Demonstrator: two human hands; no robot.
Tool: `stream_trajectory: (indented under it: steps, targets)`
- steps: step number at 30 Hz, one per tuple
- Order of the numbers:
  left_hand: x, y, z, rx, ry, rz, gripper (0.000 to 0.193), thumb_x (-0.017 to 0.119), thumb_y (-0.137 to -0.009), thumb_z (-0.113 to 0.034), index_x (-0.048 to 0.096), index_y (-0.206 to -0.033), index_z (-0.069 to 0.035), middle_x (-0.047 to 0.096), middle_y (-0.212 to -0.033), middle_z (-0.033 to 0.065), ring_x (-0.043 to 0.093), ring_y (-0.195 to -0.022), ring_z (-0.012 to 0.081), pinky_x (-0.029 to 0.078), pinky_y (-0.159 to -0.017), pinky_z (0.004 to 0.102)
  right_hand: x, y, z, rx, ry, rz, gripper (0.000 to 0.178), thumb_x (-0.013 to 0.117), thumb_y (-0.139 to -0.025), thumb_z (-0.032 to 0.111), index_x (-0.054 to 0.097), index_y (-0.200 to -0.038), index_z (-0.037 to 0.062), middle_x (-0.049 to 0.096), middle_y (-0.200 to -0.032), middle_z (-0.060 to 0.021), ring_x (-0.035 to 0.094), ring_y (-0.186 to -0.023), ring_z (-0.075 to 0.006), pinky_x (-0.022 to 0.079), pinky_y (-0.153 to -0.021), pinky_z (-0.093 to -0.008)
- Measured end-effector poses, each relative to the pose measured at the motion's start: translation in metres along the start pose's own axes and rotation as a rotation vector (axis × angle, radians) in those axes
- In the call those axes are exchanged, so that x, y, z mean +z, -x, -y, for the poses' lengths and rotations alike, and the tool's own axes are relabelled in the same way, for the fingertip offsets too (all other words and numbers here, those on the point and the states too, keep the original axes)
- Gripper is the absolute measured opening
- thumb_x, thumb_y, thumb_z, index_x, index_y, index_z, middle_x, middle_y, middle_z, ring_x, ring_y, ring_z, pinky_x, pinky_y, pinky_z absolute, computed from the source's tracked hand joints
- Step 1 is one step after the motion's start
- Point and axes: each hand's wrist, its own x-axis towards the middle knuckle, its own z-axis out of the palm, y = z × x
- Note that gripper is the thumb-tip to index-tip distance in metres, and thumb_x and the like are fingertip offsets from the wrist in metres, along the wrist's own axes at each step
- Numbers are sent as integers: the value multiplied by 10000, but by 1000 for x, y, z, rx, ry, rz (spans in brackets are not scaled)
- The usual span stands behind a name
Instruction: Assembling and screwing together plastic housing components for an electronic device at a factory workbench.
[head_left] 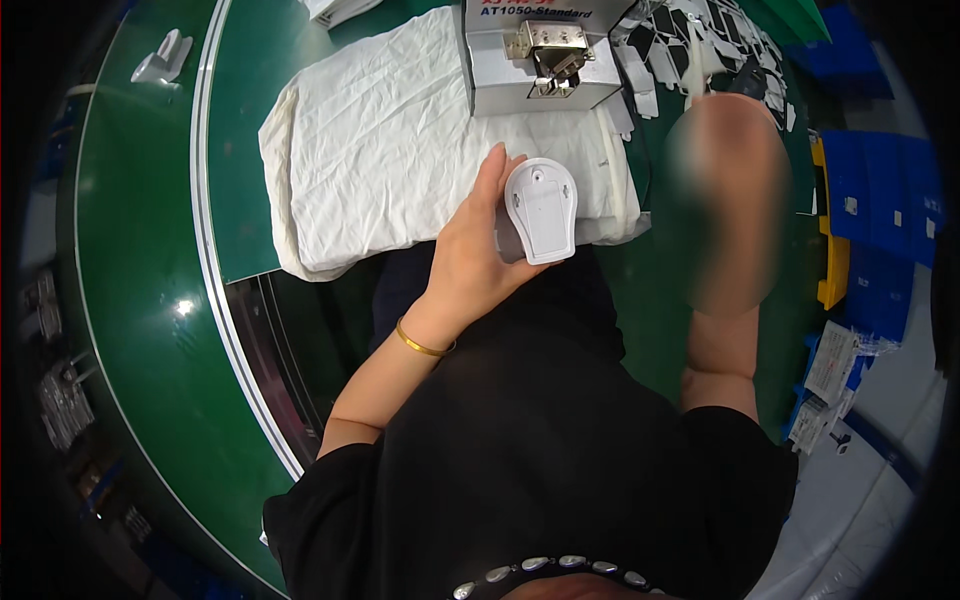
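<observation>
A white casing [550,228] is in the left hand [470,255], held up over the near edge of the cloth [365,150], its hollow inner side facing the camera, the rounded end away from the body and the narrower, flat end toward it. The left fingers [489,176] are closed around its left side, the thumb under the flat end. A gold bracelet [424,343] circles that wrist. The right hand [738,140] is stretched out well apart, toward the upper right, just beside a scatter of small white and black pieces [665,65]; it is so blurred that I cannot tell whether its fingers are spread, narrowed or holding something. The white cloth lies folded and creased on the green table [238,200]. At its far edge stands a grey box [491,75] with a shiny metal part [557,50] against its near side. To the left, past a pale rail [200,150], a white piece [163,60] lies on another green surface [140,230]. At the right are blue bins [880,185] with a yellow one [836,265] beside them.
</observation>
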Motion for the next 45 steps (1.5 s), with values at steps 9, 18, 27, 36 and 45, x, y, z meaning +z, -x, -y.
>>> stream_trajectory:
  steps: [9, 18, 27, 36, 45]
  targets:
    - [-2, -1, 2, -21, 21, 16, 1188, 865, -698, -164, 47, -1525, 76, 556, -1367, 230, 563, -1245, 380, 509, -977, 397, 31, 97, 86, -398, -352, 408, 162, 696, -724, -72, 601, -808, 29, 639, -1007, -129, 602, -984, -340, 488, -879, -404]
    - [-2, 0, 9, 12, 22, 3, 1185, 857, -680, -118, 42, -1513, 100, 555, -1375, 218, 551, -1263, 365, 499, -994, 387, 49, 45, 40, -10, -352, 35, 32, 614, -917, -33, 608, -924, -2, 614, -1030, -75, 587, -882, -97, 492, -763, -239]
    - [-4, 0, 5, 2, 39, 13, 1133, 862, -660, -72, 130, -1504, 109, 561, -1365, 216, 593, -1195, 369, 512, -960, 397, 59, 73, 75, -282, -335, 216, 150, 690, -811, -83, 651, -925, 6, 656, -961, -108, 637, -897, -192, 510, -770, -273]
    - [-4, 3, 9, 63, -19, 40, 1153, 878, -693, -142, 105, -1536, 10, 484, -1452, 201, 557, -1268, 343, 517, -980, 380, 34, -5, -15, 375, -439, 16, 239, 715, -920, 143, 714, -1120, 11, 695, -928, -33, 591, -802, -62, 474, -727, -199]
    - [-3, -1, 3, 47, 10, 7, 1069, 867, -668, -89, 218, -1506, 49, 533, -1400, 214, 575, -1209, 373, 493, -991, 405, 21, -32, -149, 655, 206, 72, 538, 824, -775, 364, 675, -1111, -28, 699, -890, -59, 625, -702, -148, 498, -661, -268]
